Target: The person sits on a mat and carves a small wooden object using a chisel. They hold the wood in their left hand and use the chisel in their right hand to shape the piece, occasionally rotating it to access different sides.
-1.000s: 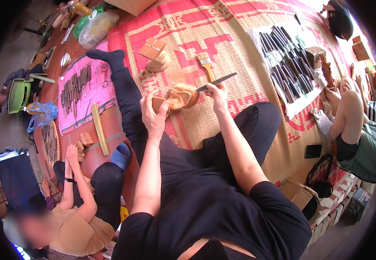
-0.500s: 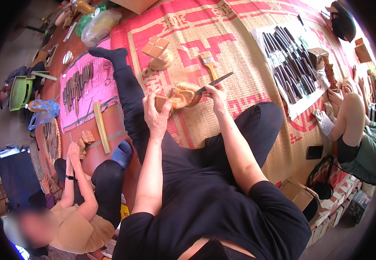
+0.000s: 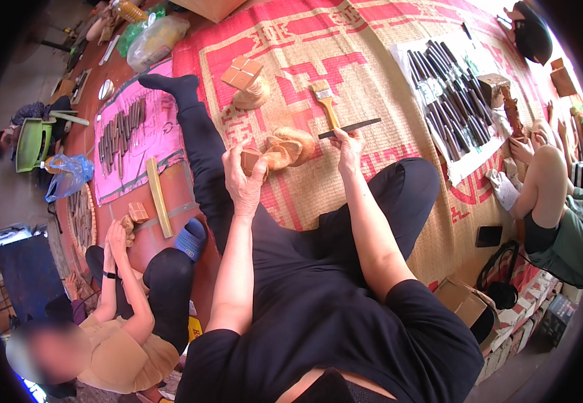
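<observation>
My left hand (image 3: 243,176) grips a carved wooden figure (image 3: 291,145) by its block-shaped near end, fingers wrapped round it. The pale, rounded far part of the carving points away to the right, above the mat. Pinched in my right hand (image 3: 350,149) is a slim, dark, flat file-like tool (image 3: 366,124). Its left tip is close to the carving's right side, apart from it. Just beyond that tool lies a flat paintbrush (image 3: 326,106) with a yellow handle. Another carved wooden piece with a square block base (image 3: 243,72) stands farther off on the mat.
A patterned red and straw mat (image 3: 399,201) lies under me. Many dark-handled carving tools (image 3: 449,94) cover a white sheet at right; more lie on a pink cloth (image 3: 163,134) at left. Seated people work on both sides. A phone (image 3: 488,236) lies at right.
My right hand has drawn the dark tool back to the right, off the carving, and its angle is flatter. My left hand and the carving have barely moved.
</observation>
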Available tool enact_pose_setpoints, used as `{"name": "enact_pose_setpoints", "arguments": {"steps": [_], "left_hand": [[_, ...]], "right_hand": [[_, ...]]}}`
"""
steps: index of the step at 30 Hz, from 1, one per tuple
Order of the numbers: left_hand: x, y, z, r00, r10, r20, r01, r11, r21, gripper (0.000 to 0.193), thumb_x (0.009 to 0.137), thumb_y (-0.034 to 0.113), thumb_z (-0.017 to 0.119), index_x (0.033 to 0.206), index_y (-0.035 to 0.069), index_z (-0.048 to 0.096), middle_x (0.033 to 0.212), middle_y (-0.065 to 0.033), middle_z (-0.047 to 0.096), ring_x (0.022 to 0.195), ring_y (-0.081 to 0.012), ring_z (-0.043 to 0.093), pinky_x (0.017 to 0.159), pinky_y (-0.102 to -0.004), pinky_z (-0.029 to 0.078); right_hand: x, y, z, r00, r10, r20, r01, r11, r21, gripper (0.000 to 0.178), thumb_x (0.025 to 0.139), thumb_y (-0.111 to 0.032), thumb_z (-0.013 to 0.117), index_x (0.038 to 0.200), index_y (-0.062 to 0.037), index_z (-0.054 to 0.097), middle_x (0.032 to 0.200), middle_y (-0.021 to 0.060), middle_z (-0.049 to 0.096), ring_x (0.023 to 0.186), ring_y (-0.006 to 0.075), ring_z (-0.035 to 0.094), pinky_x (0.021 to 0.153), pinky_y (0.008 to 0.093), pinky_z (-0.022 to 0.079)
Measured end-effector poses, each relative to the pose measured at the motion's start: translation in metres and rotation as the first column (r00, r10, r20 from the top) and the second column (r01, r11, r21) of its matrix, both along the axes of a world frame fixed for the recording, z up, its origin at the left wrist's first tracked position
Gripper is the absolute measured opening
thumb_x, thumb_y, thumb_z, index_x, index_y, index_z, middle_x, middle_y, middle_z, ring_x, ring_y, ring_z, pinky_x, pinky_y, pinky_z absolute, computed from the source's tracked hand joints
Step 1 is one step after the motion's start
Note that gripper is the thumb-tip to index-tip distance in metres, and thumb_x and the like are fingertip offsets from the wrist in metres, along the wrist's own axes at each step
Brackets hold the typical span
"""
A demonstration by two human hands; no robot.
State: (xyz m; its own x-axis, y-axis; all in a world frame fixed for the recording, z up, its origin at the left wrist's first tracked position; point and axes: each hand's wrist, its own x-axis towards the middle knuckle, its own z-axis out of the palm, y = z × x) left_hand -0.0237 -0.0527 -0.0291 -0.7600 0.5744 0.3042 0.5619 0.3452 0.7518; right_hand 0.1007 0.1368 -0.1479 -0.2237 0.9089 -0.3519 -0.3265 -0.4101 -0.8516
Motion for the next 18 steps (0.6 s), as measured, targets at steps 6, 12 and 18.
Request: {"name": "enact_pose_setpoints", "arguments": {"steps": [6, 12, 18], "left_hand": [[-0.005, -0.002, 0.002, 0.998, -0.015, 0.058, 0.012, 0.999, 0.049, 0.050, 0.079, 0.039, 0.064, 0.116, 0.009, 0.052, 0.109, -0.0115, 0.050, 0.100, -0.0272, 0.054, 0.085, -0.0375, 0.044], [-0.003, -0.002, -0.003, 1.000, 0.001, 0.023, -0.002, 1.000, 0.031, 0.050, 0.078, 0.039, 0.065, 0.116, 0.009, 0.051, 0.109, -0.0117, 0.050, 0.100, -0.0278, 0.054, 0.085, -0.0379, 0.044], [-0.006, -0.004, -0.002, 0.999, -0.003, 0.037, 0.002, 0.999, 0.032, 0.049, 0.081, 0.038, 0.063, 0.118, 0.008, 0.051, 0.110, -0.0123, 0.049, 0.100, -0.0271, 0.054, 0.086, -0.0368, 0.044]], "right_hand": [[-0.008, -0.019, 0.014, 0.947, 0.273, -0.169, -0.273, 0.962, 0.020, 0.013, 0.080, -0.006, 0.068, 0.085, -0.0037, 0.056, 0.076, 0.0065, 0.062, 0.062, 0.0148, 0.064, 0.056, 0.0234, 0.053], [0.002, -0.001, 0.005, 0.997, 0.033, -0.068, -0.035, 0.999, -0.018, 0.013, 0.080, -0.004, 0.066, 0.085, -0.0023, 0.055, 0.074, 0.0068, 0.062, 0.061, 0.0143, 0.063, 0.057, 0.0224, 0.053], [-0.006, -0.021, 0.014, 0.963, 0.218, -0.156, -0.228, 0.972, -0.054, 0.013, 0.081, -0.005, 0.066, 0.086, -0.0028, 0.055, 0.076, 0.0075, 0.063, 0.063, 0.0153, 0.064, 0.058, 0.0222, 0.053]]}}
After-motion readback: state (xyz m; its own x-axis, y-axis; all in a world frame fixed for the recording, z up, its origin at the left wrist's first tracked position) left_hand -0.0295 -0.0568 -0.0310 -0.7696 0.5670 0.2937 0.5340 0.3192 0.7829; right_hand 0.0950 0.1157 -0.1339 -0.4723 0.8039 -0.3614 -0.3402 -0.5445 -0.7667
